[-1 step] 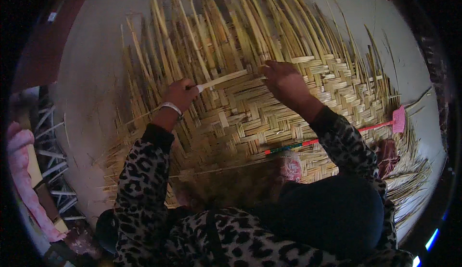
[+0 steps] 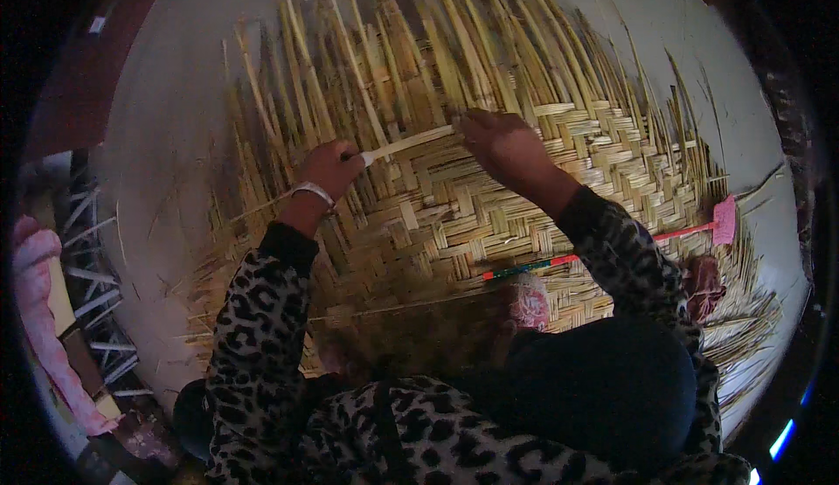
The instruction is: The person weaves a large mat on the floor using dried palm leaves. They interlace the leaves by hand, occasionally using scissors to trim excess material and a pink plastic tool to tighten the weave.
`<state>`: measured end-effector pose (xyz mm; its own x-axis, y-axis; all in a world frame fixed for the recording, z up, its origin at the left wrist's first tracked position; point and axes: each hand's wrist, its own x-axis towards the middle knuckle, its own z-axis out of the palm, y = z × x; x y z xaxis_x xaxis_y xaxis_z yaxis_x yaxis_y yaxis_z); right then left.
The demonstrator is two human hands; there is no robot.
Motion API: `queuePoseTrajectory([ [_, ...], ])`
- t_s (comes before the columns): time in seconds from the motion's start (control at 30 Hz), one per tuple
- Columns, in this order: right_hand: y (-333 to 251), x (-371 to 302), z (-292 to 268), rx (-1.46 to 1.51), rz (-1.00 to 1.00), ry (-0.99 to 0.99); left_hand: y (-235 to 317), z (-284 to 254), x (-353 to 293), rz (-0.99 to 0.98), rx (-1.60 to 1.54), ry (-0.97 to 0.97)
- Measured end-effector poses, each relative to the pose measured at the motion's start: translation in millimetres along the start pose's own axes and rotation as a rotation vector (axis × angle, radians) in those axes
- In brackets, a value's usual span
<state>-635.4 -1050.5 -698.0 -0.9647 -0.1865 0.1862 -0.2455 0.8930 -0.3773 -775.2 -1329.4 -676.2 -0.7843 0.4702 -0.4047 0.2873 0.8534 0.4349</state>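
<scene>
A woven mat (image 2: 489, 214) of flat split-cane strips spreads under my arms in a zigzag pattern, its loose strip ends fanning away at the far side. My left hand (image 2: 330, 175), with a white band at the wrist and a white wrap on a fingertip, pinches a pale cane strip (image 2: 412, 141) lying slantwise over the weave. At the strip's right end, the fingers of my right hand (image 2: 509, 148) are closed and appear to grip it. Their tips are partly blurred, just below the loose upright strips (image 2: 476, 57).
A pink fly swatter (image 2: 724, 220) with a red and green handle lies across the mat's right side, near a dark red cloth-like bundle (image 2: 704, 288). Pale floor (image 2: 162, 179) borders the mat. A metal-framed seat with pink cloth (image 2: 52, 319) stands at left.
My right hand has shifted left and slightly down, reaching the right end of the pale strip. My left hand keeps its pinch almost in place.
</scene>
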Motion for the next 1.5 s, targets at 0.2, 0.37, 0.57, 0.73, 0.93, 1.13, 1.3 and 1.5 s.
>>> queuePoseTrajectory([
  [0.2,-32.1,71.8,38.4,-0.057,-0.076,-0.223,-0.2,-20.2,-11.8,0.05,0.213,0.029],
  [0.37,-25.8,76.8,52.8,0.066,0.028,-0.084,-24.3,-34.0,-20.3,0.156,-0.225,0.291],
  [0.57,-22.7,70.4,51.0,0.125,0.175,0.016,-43.9,-1.7,28.0,-0.068,-0.363,-0.054],
  [0.73,-20.3,67.0,45.2,0.289,0.312,0.04,-37.6,1.2,60.8,-0.299,-0.229,-0.222],
  [0.93,-12.3,67.1,46.1,0.395,0.367,0.112,-31.1,-0.2,74.1,-0.296,-0.43,-0.077],
  [1.13,-14.5,74.2,48.6,0.355,0.377,0.092,-12.9,-8.0,69.9,-0.424,-0.903,-0.136],
  [1.3,-19.2,76.7,43.7,0.237,0.288,-0.034,4.2,-21.4,58.4,-0.285,-1.07,-0.123],
  [1.5,-17.9,86.0,40.7,0.033,-0.073,-0.244,-8.0,-19.3,36.0,0.2,-0.885,-0.036],
])
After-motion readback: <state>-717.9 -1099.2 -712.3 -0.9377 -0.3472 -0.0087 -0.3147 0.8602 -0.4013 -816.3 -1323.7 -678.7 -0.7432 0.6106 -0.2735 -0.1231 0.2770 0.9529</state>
